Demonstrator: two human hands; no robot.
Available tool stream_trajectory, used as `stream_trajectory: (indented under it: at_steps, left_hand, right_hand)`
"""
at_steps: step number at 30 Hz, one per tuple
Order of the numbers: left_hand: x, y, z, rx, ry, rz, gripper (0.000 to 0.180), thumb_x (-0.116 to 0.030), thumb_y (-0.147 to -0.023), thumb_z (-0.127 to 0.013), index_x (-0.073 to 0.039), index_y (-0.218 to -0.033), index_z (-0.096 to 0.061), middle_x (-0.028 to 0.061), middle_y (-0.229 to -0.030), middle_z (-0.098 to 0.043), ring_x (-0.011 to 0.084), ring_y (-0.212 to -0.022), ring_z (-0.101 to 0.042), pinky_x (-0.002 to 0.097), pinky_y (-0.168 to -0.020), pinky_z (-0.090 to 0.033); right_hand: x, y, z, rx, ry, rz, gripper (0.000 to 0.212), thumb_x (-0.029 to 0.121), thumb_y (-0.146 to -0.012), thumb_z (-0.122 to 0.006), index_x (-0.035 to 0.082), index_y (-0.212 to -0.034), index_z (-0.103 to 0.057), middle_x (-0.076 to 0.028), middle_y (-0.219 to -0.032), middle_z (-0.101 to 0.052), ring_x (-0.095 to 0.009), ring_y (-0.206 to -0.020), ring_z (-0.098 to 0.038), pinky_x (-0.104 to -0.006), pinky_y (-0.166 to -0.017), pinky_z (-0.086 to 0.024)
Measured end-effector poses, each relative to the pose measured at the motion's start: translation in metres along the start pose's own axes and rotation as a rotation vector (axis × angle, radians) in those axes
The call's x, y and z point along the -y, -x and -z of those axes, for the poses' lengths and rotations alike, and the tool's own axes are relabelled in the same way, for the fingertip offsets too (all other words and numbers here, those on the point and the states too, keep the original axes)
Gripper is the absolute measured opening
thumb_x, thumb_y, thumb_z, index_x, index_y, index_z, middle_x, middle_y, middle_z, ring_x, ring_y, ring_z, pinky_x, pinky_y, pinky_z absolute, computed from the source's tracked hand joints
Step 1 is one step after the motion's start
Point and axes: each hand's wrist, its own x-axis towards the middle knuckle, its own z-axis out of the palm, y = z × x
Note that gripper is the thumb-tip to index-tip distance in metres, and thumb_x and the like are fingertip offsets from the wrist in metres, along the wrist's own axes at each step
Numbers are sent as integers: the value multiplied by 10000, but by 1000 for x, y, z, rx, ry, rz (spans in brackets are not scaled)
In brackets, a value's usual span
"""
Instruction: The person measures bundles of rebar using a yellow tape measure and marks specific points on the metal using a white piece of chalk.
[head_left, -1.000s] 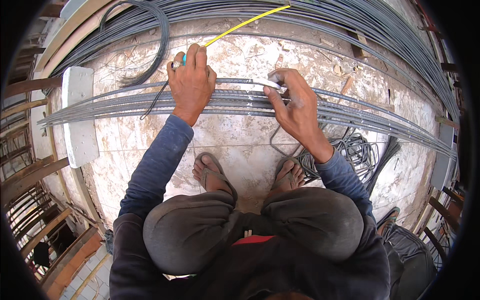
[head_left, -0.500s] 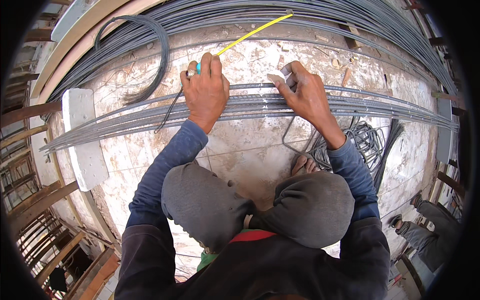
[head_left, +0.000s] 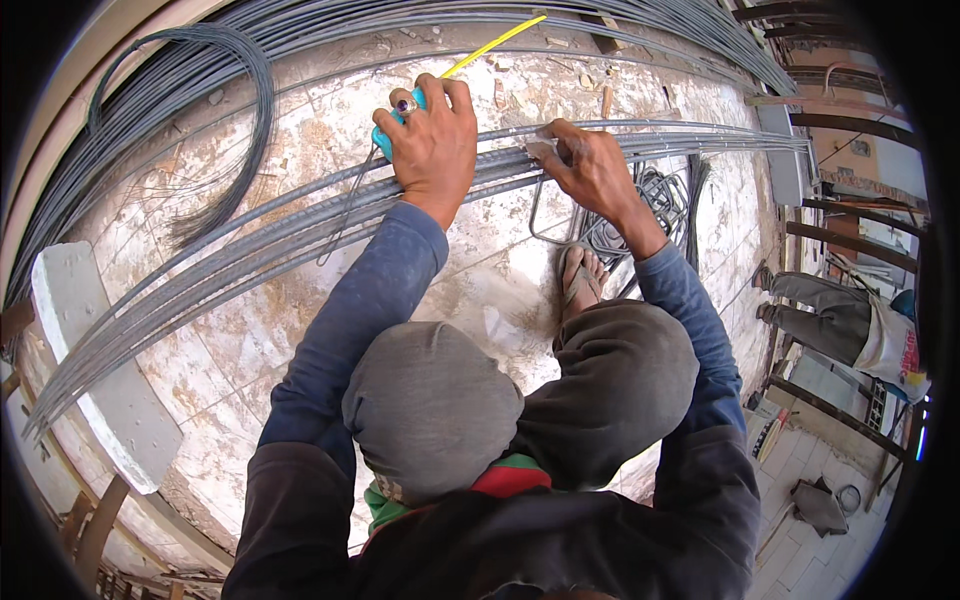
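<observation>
**Pale piece (head_left: 540, 149) at the steel bars (head_left: 500, 161), tape measure (head_left: 382, 142) in the other hand**

Head view, the only feed I have at my remote station. The ribbed bars run as a loose bundle across the wearer's front, above the blotched floor (head_left: 500, 250). On the left they cross over a pale block (head_left: 120, 400) and splay past it; on the right they draw together towards a second block (head_left: 783, 165).

Left hand (head_left: 437, 135): curled firmly around the teal tape measure, fingers folded over the case, above the bundle. The yellow blade (head_left: 495, 46) sticks out up and to the right, away from the bars rather than along them. A dark cord loop (head_left: 345, 225) hangs below the case.

Right hand (head_left: 595, 170): thumb and fingers nearly closed, pinching the thin pale piece right at the bundle. I cannot be sure from here whether its edge touches steel or sits just above it.

Nearby: a tangle of bent steel (head_left: 655, 200) beyond the wearer's foot (head_left: 582, 280), and a wire coil (head_left: 262, 120) at upper left.

Step in hand, my reading: marking the bars with the pale piece while the tape waits. The next move, I judge, calls for a steady pinch and a light stroke square across each bar; any further measured mark would need the blade brought down parallel to the bundle.
</observation>
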Motion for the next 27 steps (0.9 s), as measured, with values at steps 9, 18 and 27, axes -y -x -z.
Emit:
stream_trajectory:
  at_steps: [9, 18, 27]
  left_hand:
    - [-1, -5, 1, -15, 80, -2, 261, -146, -873, -654, -76, -1121, -617, 97, -1061, -585, 326, -938, -636, 525, -774, -377]
    - [12, -19, 29, 251, 281, -71, 409, -141, -791, -719, -67, -1138, -516, 142, -1197, -614, 344, -888, -703, 562, -811, -447]
    - [116, -61, 146, 720, 673, -146, 404, -142, -697, -718, 25, -1060, -661, 180, -900, -680, 260, -792, -641, 349, -795, -510]
  right_hand:
    - [-3, 106, 32, 306, -141, -61, 229, 220, -887, -727, 31, -1009, -685, -154, -635, -603, -326, -546, -589, -403, -549, -464]
    - [36, 81, 14, 310, -459, 11, 277, 269, -917, -709, 51, -1088, -690, -154, -677, -645, -292, -586, -646, -395, -575, -490]
    - [30, 96, -41, 259, -882, 9, 327, 159, -874, -737, 82, -1189, -696, -48, -665, -629, -93, -570, -542, -275, -555, -444]
